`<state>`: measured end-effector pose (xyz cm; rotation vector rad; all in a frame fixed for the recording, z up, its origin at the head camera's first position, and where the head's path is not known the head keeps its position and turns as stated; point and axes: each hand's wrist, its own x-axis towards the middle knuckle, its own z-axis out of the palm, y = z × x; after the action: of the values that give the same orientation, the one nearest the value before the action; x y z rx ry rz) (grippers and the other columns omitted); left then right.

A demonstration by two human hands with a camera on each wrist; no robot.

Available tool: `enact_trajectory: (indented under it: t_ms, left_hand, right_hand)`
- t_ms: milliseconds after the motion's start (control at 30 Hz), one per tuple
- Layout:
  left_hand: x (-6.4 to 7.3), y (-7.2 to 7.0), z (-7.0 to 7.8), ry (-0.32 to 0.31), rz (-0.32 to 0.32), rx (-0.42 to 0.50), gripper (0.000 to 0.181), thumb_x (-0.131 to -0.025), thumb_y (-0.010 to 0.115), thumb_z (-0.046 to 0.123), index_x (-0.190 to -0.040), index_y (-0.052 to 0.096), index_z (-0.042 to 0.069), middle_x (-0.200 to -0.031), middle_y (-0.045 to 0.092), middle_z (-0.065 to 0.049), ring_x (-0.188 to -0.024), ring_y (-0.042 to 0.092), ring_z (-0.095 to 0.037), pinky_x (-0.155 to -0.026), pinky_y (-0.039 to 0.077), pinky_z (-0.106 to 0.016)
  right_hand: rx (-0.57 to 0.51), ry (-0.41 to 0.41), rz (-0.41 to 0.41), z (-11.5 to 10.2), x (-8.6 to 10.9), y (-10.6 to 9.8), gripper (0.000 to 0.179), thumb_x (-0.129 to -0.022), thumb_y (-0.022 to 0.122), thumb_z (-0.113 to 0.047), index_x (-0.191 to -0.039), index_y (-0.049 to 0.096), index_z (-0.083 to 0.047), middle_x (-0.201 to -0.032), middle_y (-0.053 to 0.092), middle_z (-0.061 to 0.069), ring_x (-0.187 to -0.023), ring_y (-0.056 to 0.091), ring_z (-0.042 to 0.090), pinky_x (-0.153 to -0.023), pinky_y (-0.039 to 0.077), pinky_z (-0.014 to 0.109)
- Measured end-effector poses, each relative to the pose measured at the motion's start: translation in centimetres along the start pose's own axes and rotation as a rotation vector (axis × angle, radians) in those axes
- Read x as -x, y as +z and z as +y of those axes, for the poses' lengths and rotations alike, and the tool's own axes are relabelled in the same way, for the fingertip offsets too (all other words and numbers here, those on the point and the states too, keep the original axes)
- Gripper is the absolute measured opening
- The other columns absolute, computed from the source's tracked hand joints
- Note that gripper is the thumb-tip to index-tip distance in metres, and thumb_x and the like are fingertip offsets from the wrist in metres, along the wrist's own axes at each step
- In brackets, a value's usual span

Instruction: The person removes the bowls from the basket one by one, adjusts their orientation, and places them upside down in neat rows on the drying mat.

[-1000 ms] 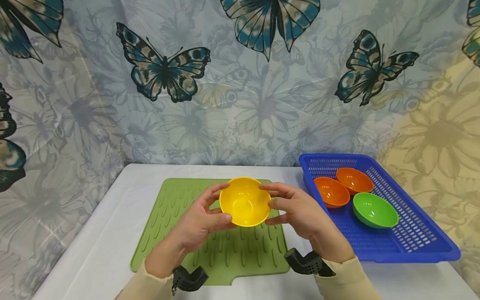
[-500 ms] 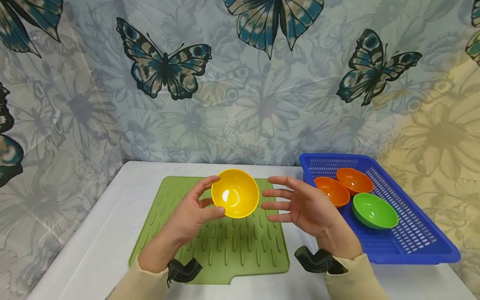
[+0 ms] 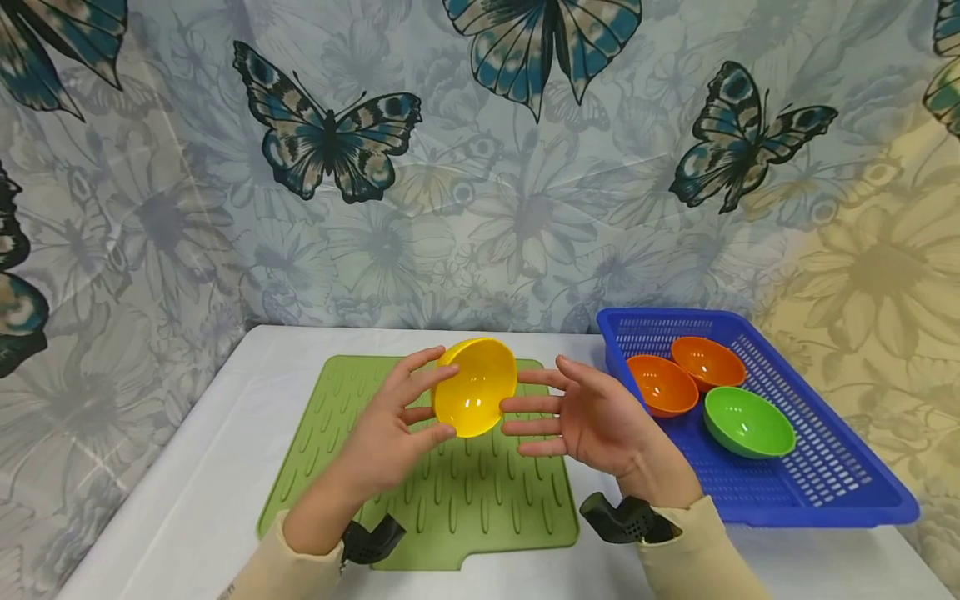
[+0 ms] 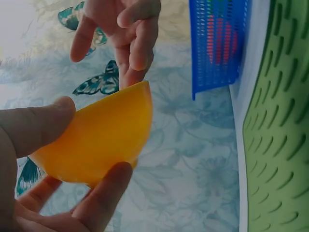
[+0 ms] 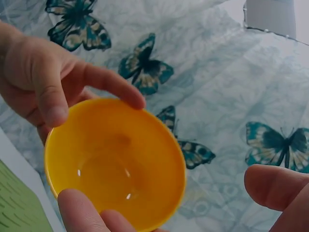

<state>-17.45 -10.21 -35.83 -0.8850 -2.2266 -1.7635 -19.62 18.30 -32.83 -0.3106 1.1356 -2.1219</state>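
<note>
A small yellow bowl [image 3: 477,387] is held up over the green mat [image 3: 480,508], tilted so that its inside faces the head camera. My left hand [image 3: 386,437] grips it by the left side, thumb at the lower rim and fingers around the wall, as the left wrist view shows on the bowl [image 4: 104,137]. My right hand [image 3: 592,425] is at the bowl's right side with its fingers straight and spread. Its fingertips reach the right rim in the head view; whether they touch it I cannot tell.
On the right of the white table [image 3: 202,467] stands a blue basket [image 3: 825,492]. Inside lie two orange bowls, one nearer [image 3: 662,386] and one behind [image 3: 708,362], plus a green bowl [image 3: 750,422]. A butterfly-patterned cloth [image 3: 480,275] hangs behind.
My right hand let go of the yellow bowl, drew off to the right, then came back close to it. The bowl, in my left hand, rose slightly and turned.
</note>
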Motion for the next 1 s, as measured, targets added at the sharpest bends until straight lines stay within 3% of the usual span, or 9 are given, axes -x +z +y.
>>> enact_trajectory:
  t_ms: [100,267,367,467,600,767,1000]
  left_hand:
    - [0.0,0.2,-0.1,0.134,-0.03,-0.121,0.063,-0.079,0.078,-0.008,-0.137,0.061,0.011,-0.156,0.032,-0.003,-0.131,0.046,-0.032,-0.094,0.052,-0.04]
    - [-0.2,0.4,-0.2,0.435,-0.068,-0.361,0.066,-0.072,0.08,-0.014,-0.13,0.066,0.013,-0.152,0.038,-0.012,-0.135,0.041,-0.034,-0.096,0.05,-0.04]
    - [-0.3,0.5,-0.1,0.589,-0.099,-0.494,0.064,-0.073,0.075,-0.018,-0.126,0.07,0.018,-0.149,0.042,-0.014,-0.132,0.043,-0.037,-0.099,0.048,-0.041]
    - [-0.2,0.7,0.1,0.688,-0.13,-0.62,0.07,-0.069,0.069,-0.022,-0.122,0.073,0.024,-0.147,0.046,-0.01,-0.13,0.044,-0.04,-0.1,0.047,-0.043]
    - [0.0,0.9,0.4,0.731,-0.191,-0.704,0.084,-0.059,0.065,-0.026,-0.122,0.073,0.029,-0.146,0.048,-0.006,-0.131,0.044,-0.043,-0.099,0.047,-0.043]
    - [0.2,0.9,0.8,0.736,-0.28,-0.737,0.089,-0.052,0.067,-0.024,-0.121,0.074,0.031,-0.145,0.05,-0.005,-0.135,0.039,-0.041,-0.106,0.041,-0.041]
    - [0.3,1.4,1.0,0.77,-0.331,-0.78,0.075,-0.053,0.076,-0.015,-0.11,0.079,0.034,-0.144,0.053,0.001,-0.137,0.039,-0.037,-0.112,0.033,-0.041]
  right_hand:
    - [-0.006,0.012,0.02,0.1,-0.2,0.0,0.071,-0.108,0.031,-0.043,-0.154,0.009,0.006,-0.141,0.043,0.033,-0.122,0.053,0.049,-0.092,0.049,0.056]
    - [-0.002,0.035,0.032,0.2,-0.4,-0.4,0.071,-0.108,0.03,-0.044,-0.15,0.017,0.012,-0.142,0.044,0.032,-0.125,0.05,0.047,-0.093,0.049,0.053]
    - [0.0,0.034,0.029,0.3,-0.5,-0.7,0.065,-0.108,0.032,-0.044,-0.14,0.038,0.012,-0.135,0.053,0.029,-0.125,0.051,0.047,-0.093,0.049,0.054]
    - [0.006,0.033,0.026,0.5,-0.5,-1.0,0.058,-0.108,0.033,-0.044,-0.124,0.056,0.007,-0.124,0.062,0.024,-0.118,0.058,0.043,-0.092,0.049,0.054]
    - [0.076,0.025,-0.004,0.8,-0.7,-1.6,0.052,-0.109,0.035,-0.041,-0.114,0.067,0.0,-0.113,0.068,0.016,-0.104,0.067,0.035,-0.089,0.051,0.052]
    - [0.226,0.005,-0.062,1.1,-0.9,-2.0,0.045,-0.109,0.038,-0.035,-0.111,0.073,-0.006,-0.107,0.072,0.011,-0.096,0.071,0.028,-0.083,0.055,0.048]
    - [0.322,0.042,0.024,1.3,-0.9,-2.0,0.041,-0.106,0.049,-0.037,-0.11,0.071,-0.003,-0.101,0.073,0.014,-0.085,0.072,0.03,-0.068,0.059,0.039]
